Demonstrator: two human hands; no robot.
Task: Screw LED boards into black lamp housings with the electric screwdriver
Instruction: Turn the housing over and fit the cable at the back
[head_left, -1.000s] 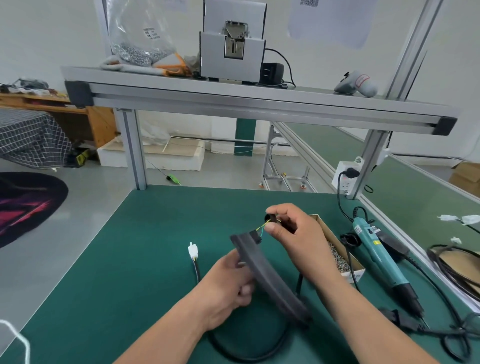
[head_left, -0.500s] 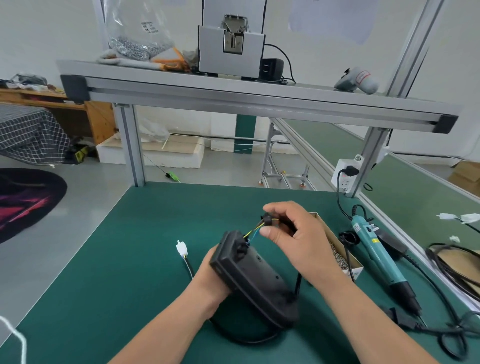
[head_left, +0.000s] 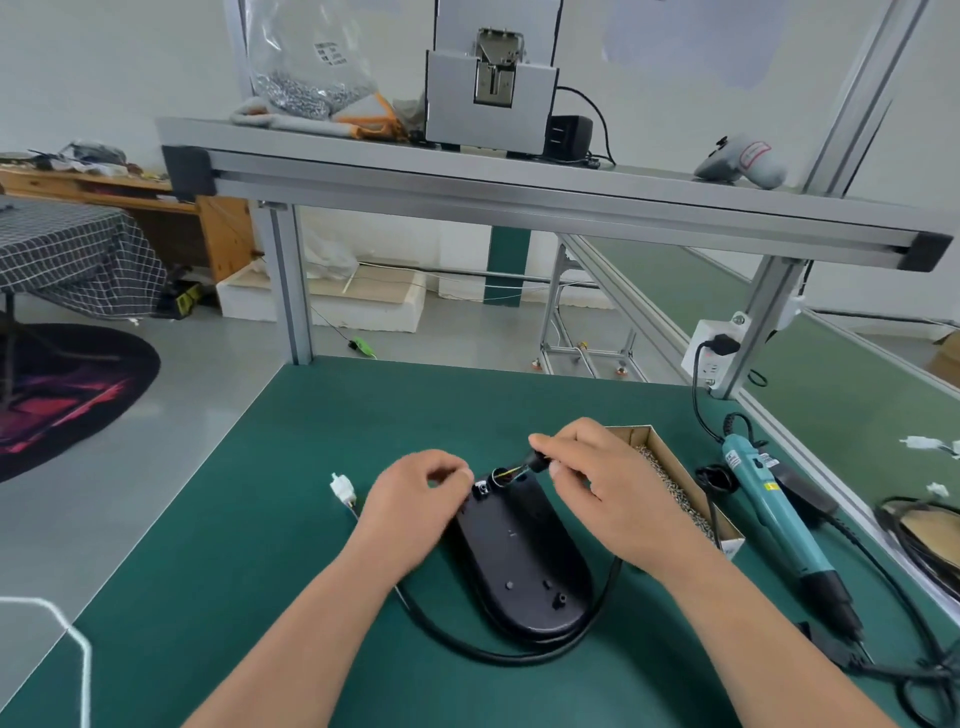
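Note:
A black oval lamp housing (head_left: 524, 561) lies flat on the green mat, its back side up. My right hand (head_left: 608, 493) pinches a small black cable grommet (head_left: 535, 462) just above the hole at the housing's far end, with yellow and green wires running into the hole. My left hand (head_left: 415, 504) rests at the housing's far left corner with fingers curled; what it holds is unclear. A black cable (head_left: 498, 652) loops round the housing's near end and ends in a white connector (head_left: 341, 488). The teal electric screwdriver (head_left: 779, 525) lies to the right.
A cardboard box of screws (head_left: 670, 488) sits just right of my right hand. More cables and a coiled part (head_left: 924, 535) lie at the far right. An aluminium shelf (head_left: 519, 197) overhead carries a screw feeder (head_left: 493, 78). A power socket (head_left: 711, 353) is on the right post.
The housing was held tilted above the mat; now it lies flat. My left hand moved from under it to its far left corner. My right hand kept pinching the grommet.

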